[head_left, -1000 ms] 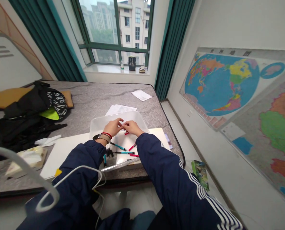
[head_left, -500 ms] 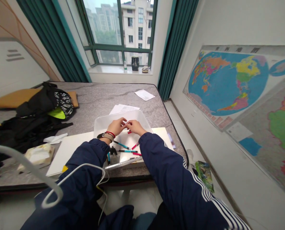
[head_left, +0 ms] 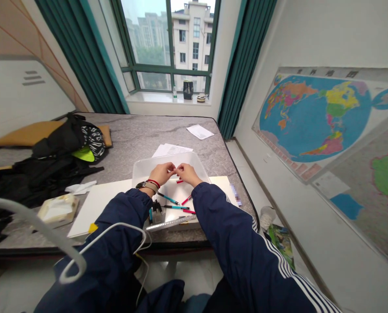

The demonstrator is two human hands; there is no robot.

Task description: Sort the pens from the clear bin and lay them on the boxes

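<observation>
While working above the clear plastic bin (head_left: 194,161), bringing left hand (head_left: 162,173) and right hand (head_left: 186,174) together, fingertip to fingertip, over the far half! Pinching closed with the left, wrist ringed by a watch and a red band; pinching closed with the right too, bent in from the right side. Cannot tell about any small piece between those fingertips. Look just below the right hand: spot a red pen (head_left: 180,181) in the bin, near the fingers but apart from the grip. Come nearer in the bin and find a blue pen (head_left: 168,198) aslant, a second blue pen (head_left: 177,207) lying crosswise, and more red at the right, by the sleeve. Catch the black pieces (head_left: 157,206) bunched at near left, then a ruler (head_left: 172,223) along the near edge. See printed sheets (head_left: 171,150) just beyond the far rim, and a white board (head_left: 99,204) on the left.
</observation>
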